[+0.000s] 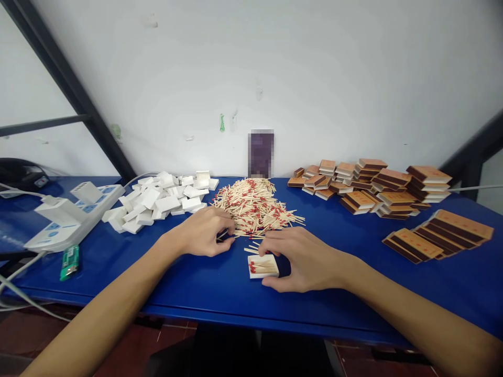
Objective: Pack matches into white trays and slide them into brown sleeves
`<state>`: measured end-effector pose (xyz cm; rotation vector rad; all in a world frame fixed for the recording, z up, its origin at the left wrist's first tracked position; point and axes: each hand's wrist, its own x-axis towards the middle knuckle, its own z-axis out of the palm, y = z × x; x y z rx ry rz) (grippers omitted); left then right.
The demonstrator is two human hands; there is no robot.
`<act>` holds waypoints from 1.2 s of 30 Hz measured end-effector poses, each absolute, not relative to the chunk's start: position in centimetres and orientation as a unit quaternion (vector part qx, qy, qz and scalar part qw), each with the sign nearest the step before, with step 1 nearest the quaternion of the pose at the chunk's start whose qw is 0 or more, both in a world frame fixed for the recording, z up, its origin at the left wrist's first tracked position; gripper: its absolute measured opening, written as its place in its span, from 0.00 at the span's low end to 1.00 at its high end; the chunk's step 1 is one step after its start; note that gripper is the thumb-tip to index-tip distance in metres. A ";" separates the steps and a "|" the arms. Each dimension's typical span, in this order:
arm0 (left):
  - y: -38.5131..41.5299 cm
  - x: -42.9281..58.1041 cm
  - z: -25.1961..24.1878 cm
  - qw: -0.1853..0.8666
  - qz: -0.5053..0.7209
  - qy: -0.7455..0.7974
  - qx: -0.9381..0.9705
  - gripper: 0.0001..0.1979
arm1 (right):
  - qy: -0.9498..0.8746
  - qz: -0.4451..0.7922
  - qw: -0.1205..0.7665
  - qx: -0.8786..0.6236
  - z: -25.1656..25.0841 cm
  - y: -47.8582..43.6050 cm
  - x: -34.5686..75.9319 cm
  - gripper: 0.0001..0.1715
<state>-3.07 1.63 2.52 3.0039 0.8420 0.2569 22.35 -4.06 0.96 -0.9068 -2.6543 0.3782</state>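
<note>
A small white matchbox tray (255, 274) lies on the blue table with its open side up and some red-tipped matches inside. My right hand (306, 259) spans this tray, thumb at its near edge and fingertips at its far edge. Beyond it rises a big heap of loose matches (255, 204). My left hand (208, 230) is at the heap's near left side, its fingers curled and closed. What sits between those fingertips, if anything, I cannot make out. A few stray matches (251, 248) lie between the heap and the tray.
White trays (157, 201) are piled at the left back. Brown matchbox sleeves with trays (365, 183) stack at the right back; flattened-looking sleeves (440, 235) lie nearer. A power strip (74, 220) with plugs and a green packet (69, 263) occupy the left side.
</note>
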 end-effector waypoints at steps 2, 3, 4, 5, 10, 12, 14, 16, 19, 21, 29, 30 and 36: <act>1.6 -2.9 2.3 0.000 0.076 0.267 0.961 0.05 | -0.927 0.114 0.150 -0.323 0.9 -4.3 22.2 0.15; 1.6 -2.9 2.3 0.002 0.074 0.267 0.961 0.04 | -0.927 0.109 0.151 -0.325 0.9 -4.4 22.1 0.15; 1.6 -2.9 2.2 0.006 0.073 0.268 0.961 0.04 | -0.927 0.106 0.153 -0.327 0.9 -4.5 22.1 0.15; 1.6 -2.9 2.1 0.012 0.072 0.270 0.960 0.04 | -0.926 0.104 0.156 -0.329 1.0 -4.5 22.0 0.16; 1.6 -2.9 2.2 0.053 0.070 0.270 0.959 0.05 | -0.928 0.123 0.158 -0.315 1.1 -4.4 22.0 0.14; 1.5 -2.8 2.4 0.066 0.068 0.263 0.960 0.05 | -0.931 0.142 0.153 -0.299 1.1 -4.4 22.1 0.14; 1.3 -2.7 2.6 0.078 0.063 0.247 0.964 0.05 | -0.933 0.160 0.152 -0.284 1.1 -4.4 22.1 0.16; 1.1 -2.6 2.6 0.087 0.062 0.224 0.969 0.05 | -0.932 0.176 0.159 -0.276 1.1 -4.4 22.2 0.20; 1.0 -2.4 2.3 0.083 0.074 0.196 0.974 0.05 | -0.922 0.183 0.187 -0.286 1.2 -4.2 22.3 0.16; 1.0 -2.3 2.0 0.068 0.089 0.188 0.976 0.05 | -0.912 0.158 0.209 -0.316 1.0 -3.8 22.5 0.08; 0.8 -2.3 1.7 0.027 0.161 0.165 0.973 0.05 | -0.894 0.152 0.196 -0.374 -0.7 -1.9 22.7 0.09; 0.8 -2.3 1.7 0.021 0.164 0.166 0.972 0.05 | -0.893 0.160 0.196 -0.372 -0.9 -1.7 22.6 0.09; 0.7 -2.2 1.6 -0.004 0.134 0.199 0.971 0.06 | -0.888 0.175 0.204 -0.373 -1.1 -1.4 22.4 0.06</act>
